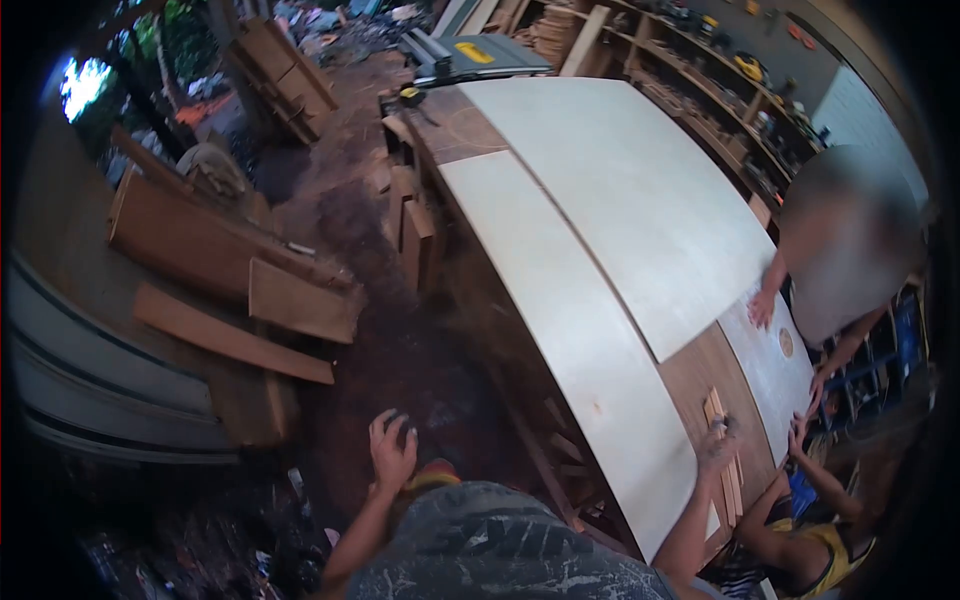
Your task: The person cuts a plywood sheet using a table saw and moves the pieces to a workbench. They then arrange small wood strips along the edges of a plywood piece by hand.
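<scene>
My left hand (393, 448) is raised over the dark floor beside the table, fingers loosely curled and apart, with nothing plainly held. On the right, my right hand (715, 450) is over several thin wooden strips (733, 490), its fingers closed around them; the exact grip is partly hidden. The strips lie on a brown wood surface (700, 375). Next to them stretches a long narrow white panel (570, 310). A wider white panel (640, 200) lies alongside it, with a narrow dark gap between the two.
Across the table a person (850, 250) rests a hand on a pale board (765, 355). Another person in a yellow-trimmed top (815, 550) is at the near right corner. Wooden boards (190, 240) lean at left. A table saw (480, 55) and loaded shelves (720, 90) stand behind.
</scene>
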The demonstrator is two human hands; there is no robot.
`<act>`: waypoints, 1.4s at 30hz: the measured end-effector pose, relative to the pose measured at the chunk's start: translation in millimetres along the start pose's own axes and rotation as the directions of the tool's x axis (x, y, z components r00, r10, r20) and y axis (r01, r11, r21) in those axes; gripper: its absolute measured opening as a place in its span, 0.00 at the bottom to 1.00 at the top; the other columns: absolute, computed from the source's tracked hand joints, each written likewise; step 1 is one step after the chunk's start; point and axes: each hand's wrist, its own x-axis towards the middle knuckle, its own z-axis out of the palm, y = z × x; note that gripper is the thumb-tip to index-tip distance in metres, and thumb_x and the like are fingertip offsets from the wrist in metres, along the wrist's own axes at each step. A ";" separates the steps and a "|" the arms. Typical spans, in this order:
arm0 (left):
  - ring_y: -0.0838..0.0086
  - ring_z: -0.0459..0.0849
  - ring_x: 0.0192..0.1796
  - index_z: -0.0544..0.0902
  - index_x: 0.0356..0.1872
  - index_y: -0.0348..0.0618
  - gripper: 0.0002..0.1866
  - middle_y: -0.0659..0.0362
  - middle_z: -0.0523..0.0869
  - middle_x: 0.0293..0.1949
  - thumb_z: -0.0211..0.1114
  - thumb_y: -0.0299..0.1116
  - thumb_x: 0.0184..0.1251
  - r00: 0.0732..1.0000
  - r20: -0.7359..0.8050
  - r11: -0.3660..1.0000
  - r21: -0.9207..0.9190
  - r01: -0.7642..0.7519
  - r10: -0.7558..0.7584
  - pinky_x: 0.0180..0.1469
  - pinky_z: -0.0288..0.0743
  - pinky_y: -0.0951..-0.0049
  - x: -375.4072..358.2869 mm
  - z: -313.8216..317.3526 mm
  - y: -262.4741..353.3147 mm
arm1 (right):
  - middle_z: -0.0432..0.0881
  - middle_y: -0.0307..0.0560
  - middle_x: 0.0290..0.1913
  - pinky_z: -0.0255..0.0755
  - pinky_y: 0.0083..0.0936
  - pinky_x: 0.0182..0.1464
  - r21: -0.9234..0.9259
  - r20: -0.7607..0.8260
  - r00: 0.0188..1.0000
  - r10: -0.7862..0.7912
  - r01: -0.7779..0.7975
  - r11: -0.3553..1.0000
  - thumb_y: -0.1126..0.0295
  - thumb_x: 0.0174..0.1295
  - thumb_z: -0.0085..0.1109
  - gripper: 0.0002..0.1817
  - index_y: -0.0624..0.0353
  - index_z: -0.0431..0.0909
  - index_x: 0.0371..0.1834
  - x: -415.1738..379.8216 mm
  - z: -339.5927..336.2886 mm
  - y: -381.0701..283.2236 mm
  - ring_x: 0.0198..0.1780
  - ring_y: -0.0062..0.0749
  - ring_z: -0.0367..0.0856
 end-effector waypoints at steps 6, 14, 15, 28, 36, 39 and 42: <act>0.47 0.78 0.63 0.85 0.56 0.38 0.20 0.44 0.79 0.61 0.72 0.31 0.63 0.997 0.066 0.998 -0.029 -0.048 0.050 0.65 0.74 0.52 116.0 -37.6 -27.7 | 0.84 0.56 0.47 0.75 0.42 0.55 0.436 0.106 0.882 -0.459 0.374 0.819 0.76 0.66 0.66 0.13 0.66 0.82 0.52 -20.4 54.6 -292.4 0.50 0.51 0.81; 0.46 0.73 0.68 0.78 0.65 0.38 0.29 0.43 0.75 0.65 0.74 0.34 0.63 0.984 0.175 1.000 -0.004 -0.015 0.015 0.70 0.70 0.51 264.4 -14.3 -75.4 | 0.84 0.55 0.44 0.75 0.45 0.51 0.757 0.356 0.613 -0.705 0.253 0.603 0.70 0.61 0.70 0.18 0.61 0.83 0.53 -62.9 144.8 -492.9 0.45 0.53 0.81; 0.43 0.73 0.68 0.78 0.65 0.35 0.31 0.41 0.75 0.65 0.74 0.35 0.62 0.981 0.191 1.000 0.003 0.013 -0.013 0.69 0.69 0.49 285.3 -8.5 -85.8 | 0.84 0.55 0.43 0.76 0.45 0.50 0.781 0.371 0.620 -0.691 0.194 0.593 0.70 0.60 0.71 0.18 0.61 0.83 0.54 -60.9 166.5 -515.0 0.44 0.53 0.82; 0.38 0.70 0.70 0.71 0.72 0.35 0.39 0.35 0.71 0.68 0.74 0.43 0.63 0.906 0.001 0.889 0.190 0.416 -0.424 0.75 0.64 0.47 605.8 -60.8 -259.9 | 0.79 0.63 0.54 0.75 0.46 0.58 0.807 -0.002 0.777 -0.629 0.373 0.458 0.66 0.61 0.72 0.29 0.64 0.74 0.64 235.4 393.0 -953.0 0.56 0.59 0.79; 0.39 0.73 0.68 0.73 0.69 0.31 0.37 0.36 0.74 0.64 0.75 0.38 0.62 0.839 -0.119 0.829 0.133 0.543 -0.530 0.71 0.68 0.47 789.6 -54.4 -394.5 | 0.70 0.67 0.69 0.70 0.49 0.68 0.215 0.499 0.793 -0.349 0.277 0.937 0.42 0.58 0.71 0.49 0.63 0.66 0.76 336.1 585.5 -1101.2 0.69 0.65 0.69; 0.40 0.74 0.67 0.74 0.68 0.33 0.37 0.36 0.76 0.63 0.76 0.39 0.60 0.870 -0.028 0.846 0.224 0.485 -0.492 0.70 0.69 0.48 876.5 -53.8 -481.8 | 0.69 0.63 0.71 0.71 0.49 0.69 0.109 0.648 0.746 -0.152 0.107 0.988 0.40 0.58 0.70 0.44 0.51 0.72 0.74 349.4 603.0 -1133.6 0.72 0.62 0.69; 0.40 0.74 0.68 0.74 0.67 0.33 0.36 0.38 0.77 0.62 0.77 0.40 0.59 0.897 0.087 0.869 0.304 0.390 -0.433 0.70 0.69 0.48 1007.1 -87.8 -510.4 | 0.71 0.63 0.69 0.72 0.48 0.68 0.068 0.684 0.728 -0.049 0.004 0.998 0.45 0.56 0.73 0.40 0.53 0.75 0.70 364.4 592.4 -1170.0 0.71 0.60 0.71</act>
